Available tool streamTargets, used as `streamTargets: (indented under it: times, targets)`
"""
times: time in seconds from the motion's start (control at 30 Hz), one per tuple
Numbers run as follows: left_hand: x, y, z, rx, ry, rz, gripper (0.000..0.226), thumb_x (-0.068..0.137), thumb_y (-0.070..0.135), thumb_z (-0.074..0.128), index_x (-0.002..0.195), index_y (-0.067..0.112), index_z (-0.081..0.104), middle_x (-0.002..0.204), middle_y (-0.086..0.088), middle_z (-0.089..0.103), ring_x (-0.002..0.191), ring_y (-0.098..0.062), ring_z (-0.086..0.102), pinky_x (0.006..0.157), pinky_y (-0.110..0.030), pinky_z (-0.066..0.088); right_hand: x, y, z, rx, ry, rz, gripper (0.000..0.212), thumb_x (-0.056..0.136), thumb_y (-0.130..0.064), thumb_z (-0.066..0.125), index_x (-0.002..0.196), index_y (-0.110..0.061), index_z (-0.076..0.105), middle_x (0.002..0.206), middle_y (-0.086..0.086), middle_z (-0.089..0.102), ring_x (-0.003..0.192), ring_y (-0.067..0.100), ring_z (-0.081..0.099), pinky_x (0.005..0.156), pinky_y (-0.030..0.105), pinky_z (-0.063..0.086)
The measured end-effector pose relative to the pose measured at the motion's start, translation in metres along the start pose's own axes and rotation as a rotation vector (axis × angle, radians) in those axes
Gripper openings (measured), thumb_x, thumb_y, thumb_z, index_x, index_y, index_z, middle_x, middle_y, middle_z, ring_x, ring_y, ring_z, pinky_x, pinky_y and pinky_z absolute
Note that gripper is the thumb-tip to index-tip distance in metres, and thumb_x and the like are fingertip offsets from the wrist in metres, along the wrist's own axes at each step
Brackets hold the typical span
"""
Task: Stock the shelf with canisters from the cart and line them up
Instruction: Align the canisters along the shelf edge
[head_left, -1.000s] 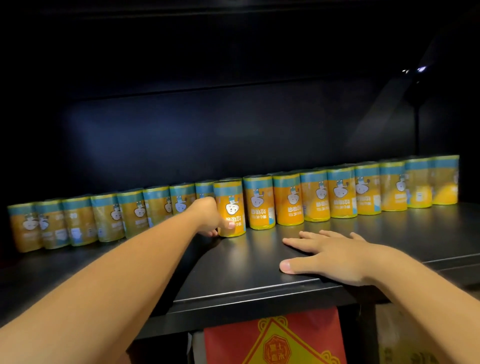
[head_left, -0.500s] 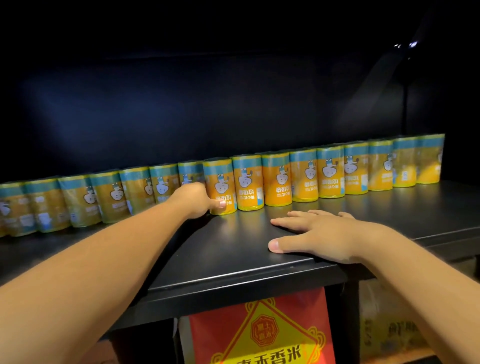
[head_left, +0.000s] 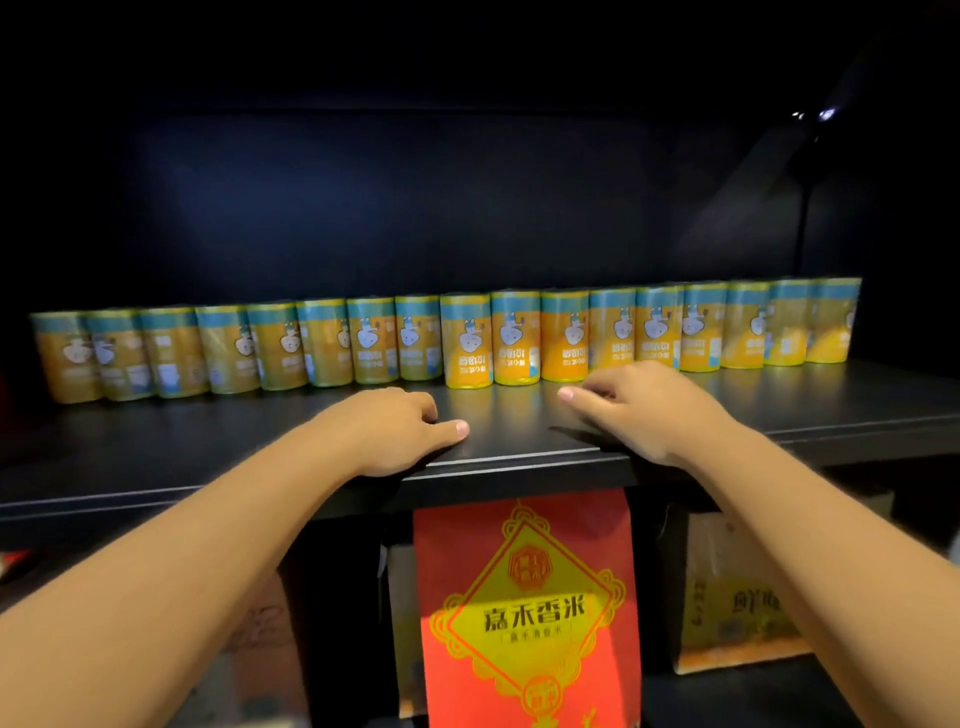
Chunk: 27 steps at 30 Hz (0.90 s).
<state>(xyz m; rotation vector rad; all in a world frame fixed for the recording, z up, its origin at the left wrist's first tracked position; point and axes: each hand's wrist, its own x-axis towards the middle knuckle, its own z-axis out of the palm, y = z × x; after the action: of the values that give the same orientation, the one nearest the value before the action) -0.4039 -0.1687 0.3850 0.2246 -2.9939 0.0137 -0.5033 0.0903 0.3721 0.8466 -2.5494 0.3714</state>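
As the head view shows, the row of canisters (head_left: 467, 340) runs left to right along the back of the shelf (head_left: 511, 418), upright, just beyond both hands. Near the shelf's front edge the left hand (head_left: 400, 431) rests loosely curled and empty; earlier it touched a canister. Flat before, the right hand (head_left: 644, 410) is now half-curled, empty, nearer the row.

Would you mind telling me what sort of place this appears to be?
Most likely a shop or its stockroom: a long row of identical yellow canisters stands lined up on a dark shelf, and below it sit a red rice bag and a cardboard box.
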Motion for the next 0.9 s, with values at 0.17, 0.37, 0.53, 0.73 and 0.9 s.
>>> streamTargets:
  times: [0.17, 0.37, 0.53, 0.73, 0.9]
  targets:
    - [-0.059, 0.014, 0.024, 0.091, 0.266, 0.011, 0.069, 0.089, 0.08, 0.016, 0.126, 0.036, 0.055, 0.121, 0.006, 0.059, 0.114, -0.022, 0.053, 0.092, -0.043, 0.046, -0.052, -0.009, 0.015, -0.083, 0.201, -0.097, 0.074, 0.092, -0.074, 0.013, 0.114, -0.032, 0.07, 0.112, -0.011, 0.07, 0.107, 0.018, 0.058, 0.085, 0.04, 0.04]
    - [-0.109, 0.031, 0.11, 0.158, 0.83, 0.227, 0.058, 0.09, 0.053, 0.054, 0.132, 0.015, 0.063, 0.144, -0.016, 0.054, 0.133, -0.042, 0.048, 0.1, -0.058, 0.038, -0.149, -0.009, 0.082, -0.069, 0.461, -0.168, 0.058, 0.093, -0.053, 0.05, 0.14, -0.02, 0.06, 0.153, 0.01, 0.048, 0.14, 0.032, 0.043, 0.109, 0.055, 0.033]
    - [-0.134, 0.047, 0.195, 0.018, 0.715, 0.284, 0.048, 0.088, 0.042, 0.057, 0.125, 0.012, 0.067, 0.139, -0.019, 0.056, 0.124, -0.043, 0.054, 0.089, -0.052, 0.044, -0.213, 0.004, 0.132, -0.006, 0.195, -0.074, 0.054, 0.091, -0.051, 0.052, 0.134, -0.019, 0.063, 0.152, 0.013, 0.048, 0.138, 0.038, 0.045, 0.103, 0.053, 0.04]
    - [-0.17, 0.06, 0.291, -0.103, 0.284, 0.179, 0.053, 0.087, 0.045, 0.05, 0.123, 0.01, 0.065, 0.128, -0.015, 0.059, 0.113, -0.038, 0.056, 0.081, -0.048, 0.05, -0.291, 0.015, 0.193, 0.065, -0.219, 0.116, 0.059, 0.09, -0.058, 0.042, 0.134, -0.024, 0.062, 0.151, 0.011, 0.048, 0.133, 0.035, 0.048, 0.098, 0.055, 0.048]
    - [-0.212, 0.074, 0.349, -0.137, 0.095, 0.09, 0.037, 0.08, 0.029, 0.069, 0.112, 0.012, 0.07, 0.117, -0.012, 0.067, 0.099, -0.035, 0.062, 0.075, -0.042, 0.052, -0.353, 0.013, 0.23, 0.173, -0.444, 0.184, 0.053, 0.092, -0.055, 0.048, 0.138, -0.03, 0.056, 0.153, 0.004, 0.043, 0.138, 0.03, 0.041, 0.107, 0.053, 0.041]
